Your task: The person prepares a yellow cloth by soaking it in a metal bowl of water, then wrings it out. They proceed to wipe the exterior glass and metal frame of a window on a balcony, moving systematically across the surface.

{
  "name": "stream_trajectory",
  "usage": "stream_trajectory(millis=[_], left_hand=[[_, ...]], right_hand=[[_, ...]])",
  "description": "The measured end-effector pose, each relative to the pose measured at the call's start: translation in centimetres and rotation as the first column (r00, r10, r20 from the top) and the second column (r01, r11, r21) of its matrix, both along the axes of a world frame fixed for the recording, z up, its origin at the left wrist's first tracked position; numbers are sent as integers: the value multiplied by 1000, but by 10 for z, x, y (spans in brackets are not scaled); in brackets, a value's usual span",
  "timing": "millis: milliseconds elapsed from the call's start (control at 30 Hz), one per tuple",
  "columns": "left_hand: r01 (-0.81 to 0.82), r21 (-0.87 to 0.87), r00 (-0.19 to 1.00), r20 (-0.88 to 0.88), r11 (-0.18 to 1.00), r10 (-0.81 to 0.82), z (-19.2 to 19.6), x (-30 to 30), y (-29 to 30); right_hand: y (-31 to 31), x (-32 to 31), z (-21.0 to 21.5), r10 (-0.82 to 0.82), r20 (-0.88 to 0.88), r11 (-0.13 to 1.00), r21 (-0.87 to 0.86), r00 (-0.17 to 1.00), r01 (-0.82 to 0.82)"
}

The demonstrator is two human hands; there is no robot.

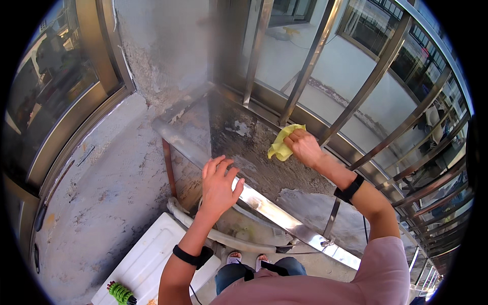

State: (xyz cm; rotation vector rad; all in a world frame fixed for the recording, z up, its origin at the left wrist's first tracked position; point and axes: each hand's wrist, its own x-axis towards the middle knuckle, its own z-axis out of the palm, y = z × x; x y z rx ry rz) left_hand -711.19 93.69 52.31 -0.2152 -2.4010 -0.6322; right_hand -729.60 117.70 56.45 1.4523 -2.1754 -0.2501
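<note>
I see a dirty metal ledge (pixel 254 152) fenced on its far side by steel bars (pixel 310 61); its shiny front rail (pixel 269 208) runs diagonally toward the lower right. The rough wall (pixel 162 51) closes the left corner, so open room lies mainly along the middle of the ledge. My right hand (pixel 305 146) is closed around a yellow cloth (pixel 282 145), pressing it on the ledge close to the base of the bars. My left hand (pixel 218 185) is open, fingers spread, resting on the front rail, well apart from the cloth. Part of the cloth is hidden under my right hand. Below, a white box (pixel 147 259) with a green object (pixel 121 293) on it is cut off by the picture's edge.
</note>
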Motion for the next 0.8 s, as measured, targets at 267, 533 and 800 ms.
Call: stream_trajectory(millis=[267,533,800], left_hand=[[12,2,1000,-15,1000,-12,1,-3,0],[177,385,981,1,906,-193,23,47,-10],[-181,645,977,202,743,63,49,251,-74]], right_hand=[[4,39,51,-246,154,895,-344,957,285],[-193,5,90,14,210,901,-426,978,78],[-299,-100,26,-353,535,769,-300,767,564]])
